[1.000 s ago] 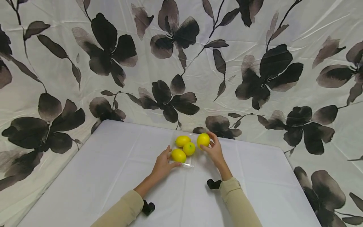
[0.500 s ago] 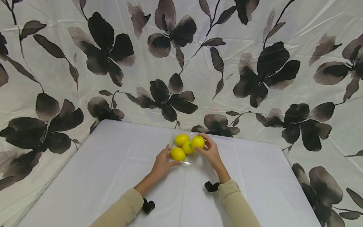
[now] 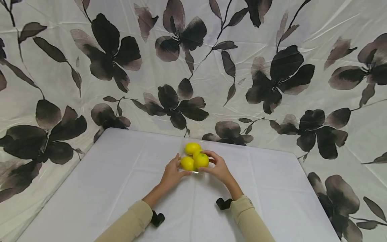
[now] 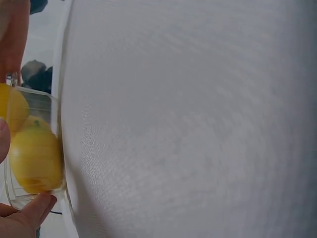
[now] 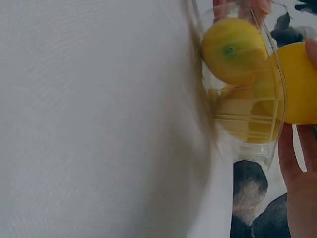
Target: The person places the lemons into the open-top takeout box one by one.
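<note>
In the head view, a clear plastic container stands near the table's far edge. Inside lie yellow lemons: one at the back, one at the front left, and a partly covered lemon between them. My left hand grips the container's left side, thumb along the near wall. My right hand holds another lemon between thumb and fingers over the container's near right part. The right wrist view shows that held lemon outside the rim level, above the lemons seen through the wall.
A white cloth covers the table. Behind it hangs a floral curtain, close to the table's far edge. Black wrist cameras are strapped beside the left cuff and the right cuff.
My right hand has brought its lemon leftward and nearer, from beside the container to over its near right part. My left hand stays on the container. The view has shifted slightly.
</note>
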Tool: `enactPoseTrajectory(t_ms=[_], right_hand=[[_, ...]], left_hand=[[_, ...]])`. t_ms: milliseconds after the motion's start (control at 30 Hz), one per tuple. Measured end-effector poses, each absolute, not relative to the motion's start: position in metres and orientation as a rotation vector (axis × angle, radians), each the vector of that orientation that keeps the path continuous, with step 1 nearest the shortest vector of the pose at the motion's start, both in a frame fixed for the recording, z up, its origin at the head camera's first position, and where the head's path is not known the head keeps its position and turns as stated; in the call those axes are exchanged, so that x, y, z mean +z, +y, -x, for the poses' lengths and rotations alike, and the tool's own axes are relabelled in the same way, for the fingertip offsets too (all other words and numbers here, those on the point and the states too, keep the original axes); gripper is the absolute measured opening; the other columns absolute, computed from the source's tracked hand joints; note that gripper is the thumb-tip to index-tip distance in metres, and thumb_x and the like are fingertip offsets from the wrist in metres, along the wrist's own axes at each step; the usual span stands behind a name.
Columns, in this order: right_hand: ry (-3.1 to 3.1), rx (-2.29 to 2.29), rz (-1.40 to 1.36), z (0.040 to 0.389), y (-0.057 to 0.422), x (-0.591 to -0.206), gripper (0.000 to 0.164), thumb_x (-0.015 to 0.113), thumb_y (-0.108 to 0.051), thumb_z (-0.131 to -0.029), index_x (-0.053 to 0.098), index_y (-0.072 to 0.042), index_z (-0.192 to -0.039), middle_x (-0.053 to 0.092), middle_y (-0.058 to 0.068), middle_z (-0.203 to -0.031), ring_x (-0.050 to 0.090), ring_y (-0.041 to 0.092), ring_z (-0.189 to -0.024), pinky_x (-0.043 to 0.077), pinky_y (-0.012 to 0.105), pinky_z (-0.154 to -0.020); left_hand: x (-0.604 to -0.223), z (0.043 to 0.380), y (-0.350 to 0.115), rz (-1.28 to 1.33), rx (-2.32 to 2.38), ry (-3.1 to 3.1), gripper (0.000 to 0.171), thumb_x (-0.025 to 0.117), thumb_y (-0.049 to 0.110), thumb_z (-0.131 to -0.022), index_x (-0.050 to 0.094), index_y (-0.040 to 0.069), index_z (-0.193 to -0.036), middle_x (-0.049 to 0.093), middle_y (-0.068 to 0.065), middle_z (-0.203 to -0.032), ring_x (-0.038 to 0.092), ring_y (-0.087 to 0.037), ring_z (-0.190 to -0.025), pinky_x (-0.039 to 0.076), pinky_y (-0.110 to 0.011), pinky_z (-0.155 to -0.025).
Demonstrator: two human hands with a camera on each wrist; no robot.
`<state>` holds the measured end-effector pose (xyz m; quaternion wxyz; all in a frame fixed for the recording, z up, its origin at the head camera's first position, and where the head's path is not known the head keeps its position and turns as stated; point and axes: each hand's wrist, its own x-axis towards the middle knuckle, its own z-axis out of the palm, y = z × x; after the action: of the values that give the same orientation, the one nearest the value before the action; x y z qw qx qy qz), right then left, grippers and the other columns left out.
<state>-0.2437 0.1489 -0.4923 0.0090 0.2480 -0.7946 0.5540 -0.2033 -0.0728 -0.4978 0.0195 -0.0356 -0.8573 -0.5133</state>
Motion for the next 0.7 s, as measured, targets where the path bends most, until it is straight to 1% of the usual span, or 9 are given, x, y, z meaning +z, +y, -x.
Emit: enactPoseTrajectory(t_ms=[100, 167, 333, 433, 533, 567, 633, 700], right_hand=[[-2.484, 1.719, -0.772, 0.242, 0.148, -0.494, 0.061, 0.082, -0.006, -0.079, 0.058, -0.008, -0.134, 0.057, 0.012, -0.139, 0.053, 0.03, -0.127, 0.049, 0.045, -0.105], [-2.49, 1.721, -0.768, 0.239, 0.147, -0.493, 0.06, 0.081, -0.006, -0.081, 0.057, -0.006, -0.136, 0.056, 0.014, -0.14, 0.053, 0.032, -0.127, 0.048, 0.047, -0.107], [-2.489, 1.802, -0.712, 0.227, 0.144, -0.474, 0.047, 0.07, -0.007, -0.091, 0.055, 0.005, -0.134, 0.056, 0.022, -0.138, 0.054, 0.034, -0.124, 0.047, 0.048, -0.107], [-2.468, 1.84, -0.676, 0.22, 0.141, -0.46, 0.041, 0.066, -0.007, -0.094, 0.057, 0.009, -0.131, 0.058, 0.025, -0.134, 0.057, 0.035, -0.121, 0.049, 0.049, -0.105], [-2.464, 1.838, -0.645, 0.218, 0.139, -0.456, 0.041, 0.069, -0.007, -0.092, 0.058, 0.008, -0.129, 0.059, 0.025, -0.132, 0.057, 0.038, -0.121, 0.049, 0.05, -0.105], [-2.459, 1.821, -0.637, 0.22, 0.139, -0.46, 0.04, 0.07, -0.009, -0.091, 0.06, 0.005, -0.127, 0.061, 0.022, -0.131, 0.058, 0.035, -0.12, 0.051, 0.045, -0.104], [-2.472, 1.775, -0.619, 0.222, 0.139, -0.465, 0.04, 0.072, -0.009, -0.09, 0.061, 0.004, -0.126, 0.062, 0.021, -0.13, 0.059, 0.035, -0.119, 0.052, 0.043, -0.102], [-2.473, 1.747, -0.598, 0.226, 0.139, -0.474, 0.041, 0.074, -0.011, -0.088, 0.063, 0.0, -0.126, 0.063, 0.018, -0.13, 0.06, 0.033, -0.119, 0.052, 0.042, -0.102]], left_hand=[[-0.499, 0.204, -0.072, 0.109, -1.6, -2.657, 0.099, 0.083, 0.024, -0.08, 0.024, -0.008, -0.152, 0.042, -0.026, -0.15, 0.053, -0.039, -0.13, 0.049, -0.046, -0.104], [-0.499, 0.204, -0.072, 0.106, -1.597, -2.662, 0.099, 0.083, 0.024, -0.08, 0.024, -0.008, -0.152, 0.041, -0.026, -0.151, 0.053, -0.039, -0.129, 0.049, -0.046, -0.103], [-0.5, 0.204, -0.072, 0.098, -1.587, -2.675, 0.099, 0.083, 0.024, -0.08, 0.024, -0.008, -0.152, 0.042, -0.026, -0.15, 0.055, -0.039, -0.127, 0.05, -0.047, -0.103], [-0.5, 0.204, -0.072, 0.098, -1.598, -2.667, 0.099, 0.083, 0.024, -0.08, 0.024, -0.008, -0.152, 0.043, -0.026, -0.149, 0.055, -0.039, -0.127, 0.049, -0.047, -0.103], [-0.5, 0.204, -0.072, 0.103, -1.609, -2.66, 0.099, 0.083, 0.024, -0.08, 0.023, -0.007, -0.153, 0.043, -0.026, -0.149, 0.055, -0.039, -0.128, 0.049, -0.047, -0.104], [-0.5, 0.205, -0.072, 0.105, -1.611, -2.659, 0.099, 0.083, 0.024, -0.08, 0.023, -0.007, -0.153, 0.043, -0.026, -0.149, 0.055, -0.039, -0.128, 0.049, -0.047, -0.104], [-0.5, 0.205, -0.072, 0.109, -1.612, -2.661, 0.099, 0.083, 0.024, -0.081, 0.023, -0.007, -0.153, 0.044, -0.027, -0.148, 0.054, -0.04, -0.128, 0.049, -0.047, -0.104], [-0.5, 0.205, -0.072, 0.11, -1.604, -2.664, 0.098, 0.083, 0.024, -0.081, 0.023, -0.007, -0.152, 0.045, -0.027, -0.147, 0.055, -0.04, -0.127, 0.049, -0.047, -0.104]])
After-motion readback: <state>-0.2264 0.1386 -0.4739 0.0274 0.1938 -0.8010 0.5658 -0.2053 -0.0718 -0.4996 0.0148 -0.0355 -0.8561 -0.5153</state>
